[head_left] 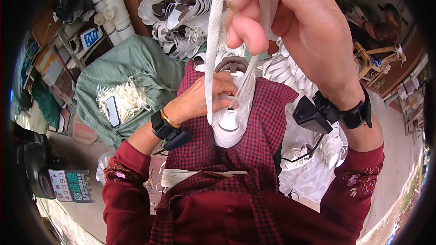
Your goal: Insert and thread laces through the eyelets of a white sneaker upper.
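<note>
On the lap, over a red checked cloth (268, 122), rests a white shoe (231, 118), toe pointing toward the person, heel and opening away.

Left hand (200, 102): fingers closed around the shoe's left side at the eyelet area, steadying it; black wrist device and gold bangle at the wrist.

Right hand (290, 22): raised well above the shoe, close to the camera, thumb and fingers pinched together on a white lace (212, 45); black wrist device below it.

Lace: flat, white, long axis near vertical, running from the right hand straight down to the shoe's eyelets, where it loops beside the left hand. Shoe lies below and slightly left of the right hand; left hand is the nearer one, touching it.

Surroundings: heap of white shoe uppers (181, 18) beyond the knees; green sack (136, 63) at left carrying a bundle of laces (125, 95) and a phone (112, 111); white pipes (109, 0) upper left.
</note>
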Tool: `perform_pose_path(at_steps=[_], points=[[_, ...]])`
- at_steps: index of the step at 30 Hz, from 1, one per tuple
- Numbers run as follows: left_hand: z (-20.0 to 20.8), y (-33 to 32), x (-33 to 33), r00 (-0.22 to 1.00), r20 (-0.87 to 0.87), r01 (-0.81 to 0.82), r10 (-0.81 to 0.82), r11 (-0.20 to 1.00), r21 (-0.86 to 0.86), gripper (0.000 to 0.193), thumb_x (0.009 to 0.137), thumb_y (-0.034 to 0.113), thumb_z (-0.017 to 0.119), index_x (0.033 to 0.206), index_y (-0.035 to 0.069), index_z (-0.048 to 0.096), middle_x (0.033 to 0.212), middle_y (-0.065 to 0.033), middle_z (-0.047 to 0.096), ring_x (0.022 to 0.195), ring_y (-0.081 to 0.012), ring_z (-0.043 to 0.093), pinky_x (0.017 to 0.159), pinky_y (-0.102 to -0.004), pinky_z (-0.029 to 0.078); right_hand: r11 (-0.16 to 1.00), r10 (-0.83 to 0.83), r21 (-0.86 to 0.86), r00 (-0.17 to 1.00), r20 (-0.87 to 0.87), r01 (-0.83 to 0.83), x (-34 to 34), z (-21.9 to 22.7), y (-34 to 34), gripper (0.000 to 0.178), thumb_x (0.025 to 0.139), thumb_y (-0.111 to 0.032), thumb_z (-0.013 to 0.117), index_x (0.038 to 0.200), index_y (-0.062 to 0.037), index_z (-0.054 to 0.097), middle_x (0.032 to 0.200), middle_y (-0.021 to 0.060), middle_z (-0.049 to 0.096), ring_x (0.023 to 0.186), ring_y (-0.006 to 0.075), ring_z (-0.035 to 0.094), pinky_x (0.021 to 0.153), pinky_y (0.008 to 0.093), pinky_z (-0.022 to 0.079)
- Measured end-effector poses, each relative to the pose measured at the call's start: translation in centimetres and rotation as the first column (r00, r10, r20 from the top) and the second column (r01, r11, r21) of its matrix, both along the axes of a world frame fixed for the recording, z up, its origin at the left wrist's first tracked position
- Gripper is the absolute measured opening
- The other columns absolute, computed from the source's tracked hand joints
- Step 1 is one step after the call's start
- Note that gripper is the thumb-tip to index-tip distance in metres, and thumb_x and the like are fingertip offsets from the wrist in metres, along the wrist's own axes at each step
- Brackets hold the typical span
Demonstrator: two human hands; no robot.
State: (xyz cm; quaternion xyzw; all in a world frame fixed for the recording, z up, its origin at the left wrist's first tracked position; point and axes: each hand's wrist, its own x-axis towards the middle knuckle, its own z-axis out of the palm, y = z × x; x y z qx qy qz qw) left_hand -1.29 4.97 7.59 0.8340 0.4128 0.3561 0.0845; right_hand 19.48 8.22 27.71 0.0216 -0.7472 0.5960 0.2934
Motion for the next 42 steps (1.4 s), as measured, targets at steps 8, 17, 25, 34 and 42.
perform_pose_path(at_steps=[8, 17, 25, 34, 42], points=[[-0.9, -1.5, 2.1, 0.958, -0.226, -0.136, 0.177, 0.973, 0.186, 0.020, 0.087, 0.019, 0.073, 0.090, 0.000, 0.067, 0.094, -0.0160, 0.063, 0.080, -0.0373, 0.065, 0.066, -0.0458, 0.052, 0.998, -0.023, -0.059, 0.999, -0.022, 0.021, -0.7, 0.0, -0.6, 0.035, 0.106, -0.024, 0.044, 0.095, 0.0043, 0.062, 0.071, 0.0096, 0.064, 0.062, 0.0150, 0.063, 0.063, 0.0252, 0.050], [-1.9, -1.8, 2.1, 0.974, -0.114, -0.184, 0.197, 0.976, 0.112, 0.014, 0.085, 0.008, 0.072, 0.094, -0.001, 0.067, 0.095, -0.0170, 0.063, 0.080, -0.0366, 0.065, 0.068, -0.0454, 0.053, 0.992, -0.035, -0.122, 0.999, -0.036, 0.031, -1.1, 0.4, -0.1, 0.036, 0.106, -0.024, 0.044, 0.095, 0.0042, 0.062, 0.071, 0.0100, 0.064, 0.062, 0.0158, 0.063, 0.063, 0.0255, 0.051], [-2.2, -1.4, 1.7, 0.977, -0.106, -0.170, 0.187, 0.974, 0.147, 0.017, 0.089, 0.012, 0.065, 0.089, -0.003, 0.055, 0.088, -0.0162, 0.051, 0.074, -0.0377, 0.060, 0.064, -0.0464, 0.049, 0.978, -0.029, -0.206, 0.999, -0.038, 0.020, -0.6, 0.5, -0.2, 0.036, 0.106, -0.024, 0.043, 0.094, 0.0041, 0.062, 0.070, 0.0102, 0.064, 0.062, 0.0165, 0.064, 0.064, 0.0258, 0.051], [-1.6, -2.4, -0.8, 0.560, 0.661, -0.312, 0.499, 0.867, -0.389, 0.030, 0.106, 0.019, 0.043, 0.094, -0.003, 0.061, 0.083, -0.0096, 0.062, 0.065, -0.0145, 0.058, 0.056, -0.0304, 0.050, 0.983, 0.036, -0.144, 0.896, -0.443, -0.111, 1.5, -0.7, 3.6, 0.037, 0.106, -0.027, 0.037, 0.100, 0.0016, 0.061, 0.063, 0.0179, 0.064, 0.078, 0.0284, 0.073, 0.080, 0.0347, 0.060], [-4.8, -5.8, -13.5, -0.211, 0.792, -0.049, 0.573, 0.803, -0.594, 0.030, 0.104, 0.013, 0.036, 0.113, -0.008, 0.055, 0.113, -0.0236, 0.067, 0.098, -0.0294, 0.070, 0.091, -0.0381, 0.060, 0.751, -0.659, -0.220, 0.725, -0.200, 0.623, 16.1, -7.7, 15.3, 0.031, 0.108, -0.022, 0.039, 0.114, -0.0008, 0.060, 0.104, 0.0140, 0.072, 0.105, 0.0251, 0.067, 0.094, 0.0351, 0.051]])
